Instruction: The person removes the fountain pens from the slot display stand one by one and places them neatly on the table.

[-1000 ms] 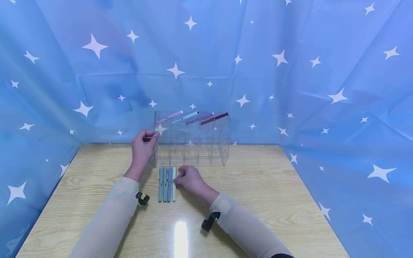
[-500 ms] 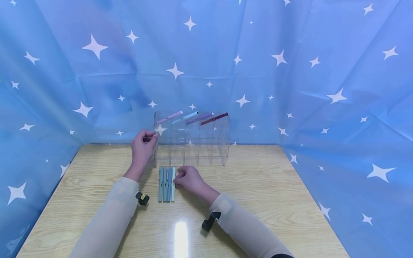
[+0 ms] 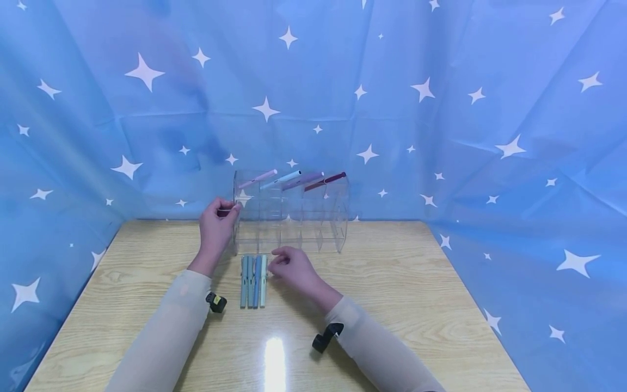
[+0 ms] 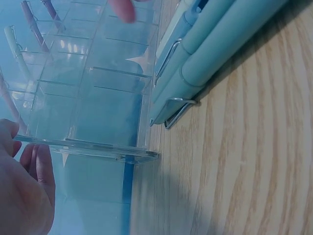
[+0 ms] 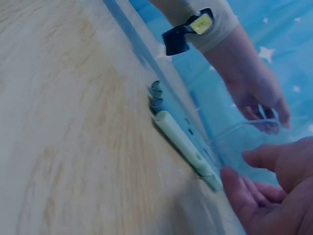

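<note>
My left hand (image 3: 217, 226) pinches the left side wall of a clear acrylic pen rack (image 3: 291, 228), thumb on one face and fingers on the other, as the left wrist view shows. Several capped pens lie side by side before the rack: teal pens (image 4: 234, 44), a blue pen (image 3: 257, 283) and a pale green pen (image 5: 181, 139) at the right end. My right hand (image 3: 296, 269) hovers just right of the pale green pen, apart from it. In the right wrist view its thumb and fingers are spread with nothing between them.
Across the rack's top row lean a pink pen (image 3: 258, 178), a light blue pen (image 3: 281, 179), a purple pen (image 3: 303, 181) and a dark red pen (image 3: 325, 181). A star-printed blue curtain (image 3: 313, 71) hangs behind the wooden table (image 3: 392, 283).
The pale green pen has shifted slightly left against the blue pen. My right hand has let go and drawn a little right, away from it. My left hand stays on the rack.
</note>
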`<move>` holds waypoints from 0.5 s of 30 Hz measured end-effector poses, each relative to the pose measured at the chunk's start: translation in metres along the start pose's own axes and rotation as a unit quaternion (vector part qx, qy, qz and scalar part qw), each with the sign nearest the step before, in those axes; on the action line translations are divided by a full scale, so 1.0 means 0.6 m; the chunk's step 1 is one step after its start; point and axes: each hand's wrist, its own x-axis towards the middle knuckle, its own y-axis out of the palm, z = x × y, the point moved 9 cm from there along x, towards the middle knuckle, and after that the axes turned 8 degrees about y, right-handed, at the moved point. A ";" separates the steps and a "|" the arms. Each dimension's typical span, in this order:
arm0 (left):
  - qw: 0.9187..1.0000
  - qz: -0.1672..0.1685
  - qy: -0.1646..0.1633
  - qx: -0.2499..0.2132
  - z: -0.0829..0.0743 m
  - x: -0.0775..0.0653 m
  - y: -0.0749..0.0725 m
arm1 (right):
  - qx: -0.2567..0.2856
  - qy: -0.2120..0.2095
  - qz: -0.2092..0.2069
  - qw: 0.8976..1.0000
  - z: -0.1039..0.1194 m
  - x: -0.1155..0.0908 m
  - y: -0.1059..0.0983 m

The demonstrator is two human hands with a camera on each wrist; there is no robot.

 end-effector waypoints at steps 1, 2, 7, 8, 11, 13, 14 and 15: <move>1.000 0.000 -0.001 0.000 0.000 0.000 0.000 | 0.012 -0.004 -0.005 1.000 0.003 -0.002 -0.007; 1.000 0.001 -0.003 -0.001 0.000 -0.001 0.001 | 0.025 -0.008 -0.009 1.000 0.007 -0.003 -0.014; 1.000 0.001 -0.006 -0.007 -0.001 0.000 0.002 | 0.059 -0.041 -0.061 0.996 0.030 -0.007 -0.062; 1.000 0.001 -0.005 -0.007 -0.001 0.000 0.002 | 0.062 -0.046 -0.076 0.994 0.034 -0.006 -0.074; 1.000 -0.001 -0.006 0.001 -0.001 0.000 0.001 | 0.074 -0.066 -0.125 0.987 0.048 -0.006 -0.114; 1.000 -0.002 -0.007 0.007 -0.001 0.000 0.001 | 0.077 -0.079 -0.161 0.981 0.058 -0.006 -0.143; 1.000 -0.002 -0.007 0.010 0.000 0.000 0.001 | 0.080 -0.084 -0.177 0.977 0.063 -0.007 -0.158; 1.000 -0.002 -0.008 0.013 0.000 0.000 0.001 | 0.081 -0.089 -0.193 0.974 0.067 -0.008 -0.173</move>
